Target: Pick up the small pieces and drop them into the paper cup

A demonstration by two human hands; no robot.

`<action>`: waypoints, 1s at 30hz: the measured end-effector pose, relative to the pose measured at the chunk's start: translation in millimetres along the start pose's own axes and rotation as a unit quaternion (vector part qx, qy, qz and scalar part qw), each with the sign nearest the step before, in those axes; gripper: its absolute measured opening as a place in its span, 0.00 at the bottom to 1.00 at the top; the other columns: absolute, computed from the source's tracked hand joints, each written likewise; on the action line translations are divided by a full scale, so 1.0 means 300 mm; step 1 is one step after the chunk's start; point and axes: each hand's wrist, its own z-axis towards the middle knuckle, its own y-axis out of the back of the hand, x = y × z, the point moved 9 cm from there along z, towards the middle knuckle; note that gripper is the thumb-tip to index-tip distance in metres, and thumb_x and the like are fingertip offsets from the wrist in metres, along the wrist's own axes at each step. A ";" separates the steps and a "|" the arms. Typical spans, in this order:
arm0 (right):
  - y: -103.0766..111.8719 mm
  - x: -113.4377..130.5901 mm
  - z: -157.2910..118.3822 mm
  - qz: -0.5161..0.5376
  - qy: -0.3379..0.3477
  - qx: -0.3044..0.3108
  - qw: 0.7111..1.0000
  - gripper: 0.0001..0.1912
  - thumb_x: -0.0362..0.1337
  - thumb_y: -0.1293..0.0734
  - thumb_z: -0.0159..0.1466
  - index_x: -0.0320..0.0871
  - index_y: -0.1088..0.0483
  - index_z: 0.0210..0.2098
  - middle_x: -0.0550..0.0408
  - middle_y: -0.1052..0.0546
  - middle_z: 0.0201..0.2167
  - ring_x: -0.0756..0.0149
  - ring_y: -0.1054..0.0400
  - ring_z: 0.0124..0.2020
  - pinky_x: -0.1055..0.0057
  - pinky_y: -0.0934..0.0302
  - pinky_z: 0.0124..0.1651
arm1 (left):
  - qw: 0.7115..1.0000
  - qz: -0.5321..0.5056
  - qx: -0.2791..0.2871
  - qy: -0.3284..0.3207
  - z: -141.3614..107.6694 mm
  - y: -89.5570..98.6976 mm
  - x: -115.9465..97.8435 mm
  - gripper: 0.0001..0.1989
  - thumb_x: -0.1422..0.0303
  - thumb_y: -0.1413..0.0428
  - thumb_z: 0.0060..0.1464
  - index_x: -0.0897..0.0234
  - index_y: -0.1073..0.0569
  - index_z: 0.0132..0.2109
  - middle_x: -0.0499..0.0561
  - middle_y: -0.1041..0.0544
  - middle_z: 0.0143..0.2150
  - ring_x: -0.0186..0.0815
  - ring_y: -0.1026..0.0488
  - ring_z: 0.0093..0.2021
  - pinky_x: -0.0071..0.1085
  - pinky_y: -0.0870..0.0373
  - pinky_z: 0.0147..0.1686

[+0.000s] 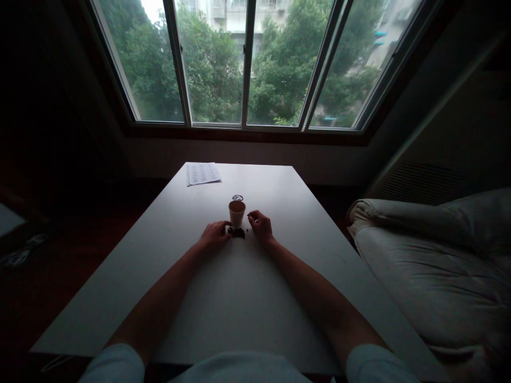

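A paper cup (237, 214) stands upright on the white table, its open mouth toward me. Right in front of its base lies a small pile of dark bits (238, 233), too small to name, with a loose one a little to the right. My left hand (214, 234) rests on the table left of the pile; its thumb and forefinger are apart, with dark bits at their tips. My right hand (261, 226) is raised just right of the cup, fingers curled and thumb and fingertips pinched together. Whatever is in that pinch is too small to make out.
Behind the cup lies a dark ring-shaped thing (238, 197). Printed papers (203, 174) lie at the far left corner of the white table (223, 308). A covered couch or bed (431, 255) stands along the right, and a wide window (247, 64) is beyond the table.
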 end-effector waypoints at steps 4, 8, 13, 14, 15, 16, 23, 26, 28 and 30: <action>-0.009 -0.052 0.064 -0.004 -0.053 -0.050 0.997 0.12 0.42 0.38 0.62 0.44 0.25 0.37 0.54 0.21 0.32 0.63 0.28 0.33 0.68 0.36 0.42 | 1.000 0.001 0.024 -0.008 -0.003 -0.007 0.001 0.24 0.66 0.42 0.50 0.57 0.26 0.56 0.50 0.24 0.39 0.37 0.29 0.38 0.31 0.36 0.40; 0.021 -0.089 0.104 -0.003 -0.103 -0.117 0.988 0.14 0.43 0.40 0.62 0.43 0.26 0.39 0.51 0.20 0.34 0.61 0.28 0.35 0.66 0.36 0.43 | 0.999 -0.029 0.027 -0.023 0.001 -0.004 0.003 0.25 0.67 0.42 0.48 0.57 0.27 0.56 0.50 0.25 0.40 0.36 0.30 0.38 0.31 0.35 0.40; 0.056 -0.094 0.092 0.022 -0.094 -0.137 0.986 0.16 0.45 0.40 0.62 0.43 0.26 0.39 0.50 0.21 0.34 0.60 0.28 0.34 0.66 0.35 0.42 | 0.979 -0.175 0.102 -0.034 -0.004 -0.004 0.030 0.27 0.68 0.43 0.48 0.57 0.29 0.58 0.47 0.26 0.35 0.31 0.32 0.31 0.26 0.36 0.33; 0.059 -0.090 0.086 0.024 -0.087 -0.134 0.987 0.16 0.45 0.40 0.62 0.43 0.26 0.39 0.50 0.21 0.33 0.60 0.28 0.34 0.65 0.35 0.42 | 0.974 -0.196 0.111 -0.033 -0.008 -0.002 0.036 0.25 0.69 0.44 0.49 0.58 0.28 0.56 0.46 0.27 0.34 0.30 0.33 0.30 0.25 0.37 0.32; 0.062 -0.086 0.080 0.024 -0.084 -0.133 0.987 0.16 0.45 0.40 0.62 0.43 0.26 0.39 0.50 0.21 0.34 0.60 0.28 0.34 0.65 0.35 0.42 | 0.971 -0.207 0.114 -0.031 -0.012 0.001 0.041 0.23 0.69 0.45 0.49 0.58 0.27 0.54 0.45 0.28 0.33 0.30 0.33 0.29 0.25 0.38 0.30; 0.063 -0.082 0.073 0.022 -0.085 -0.132 0.987 0.16 0.45 0.40 0.63 0.42 0.26 0.39 0.50 0.21 0.33 0.59 0.28 0.34 0.65 0.35 0.41 | 0.971 -0.209 0.112 -0.031 -0.016 0.005 0.045 0.21 0.69 0.45 0.49 0.59 0.26 0.52 0.45 0.28 0.32 0.30 0.34 0.29 0.24 0.39 0.30; 0.030 0.005 0.064 0.004 -0.036 -0.101 0.994 0.14 0.43 0.40 0.64 0.42 0.27 0.39 0.51 0.22 0.33 0.61 0.29 0.34 0.66 0.35 0.41 | 0.987 -0.139 0.049 -0.062 -0.013 0.010 0.035 0.14 0.73 0.46 0.48 0.60 0.22 0.42 0.46 0.25 0.33 0.30 0.32 0.30 0.25 0.38 0.31; 0.029 0.033 0.065 -0.004 -0.009 -0.100 0.995 0.13 0.41 0.40 0.64 0.42 0.27 0.38 0.50 0.22 0.34 0.61 0.30 0.34 0.66 0.36 0.42 | 0.989 -0.121 0.054 -0.073 -0.004 -0.003 0.031 0.11 0.73 0.46 0.49 0.61 0.22 0.39 0.48 0.24 0.34 0.30 0.31 0.31 0.26 0.36 0.33; 0.034 0.046 0.062 -0.005 0.005 -0.104 0.995 0.12 0.40 0.40 0.64 0.42 0.27 0.38 0.49 0.23 0.34 0.61 0.31 0.35 0.65 0.36 0.42 | 0.988 -0.120 0.060 -0.071 -0.001 -0.007 0.032 0.10 0.73 0.46 0.49 0.61 0.22 0.38 0.48 0.23 0.35 0.31 0.30 0.32 0.26 0.36 0.34; 0.036 0.054 0.060 -0.003 0.016 -0.104 0.994 0.12 0.39 0.40 0.64 0.41 0.27 0.38 0.49 0.23 0.35 0.61 0.31 0.36 0.65 0.36 0.43 | 0.988 -0.125 0.058 -0.064 0.000 -0.006 0.033 0.10 0.72 0.45 0.50 0.62 0.21 0.38 0.49 0.23 0.35 0.31 0.30 0.32 0.27 0.35 0.35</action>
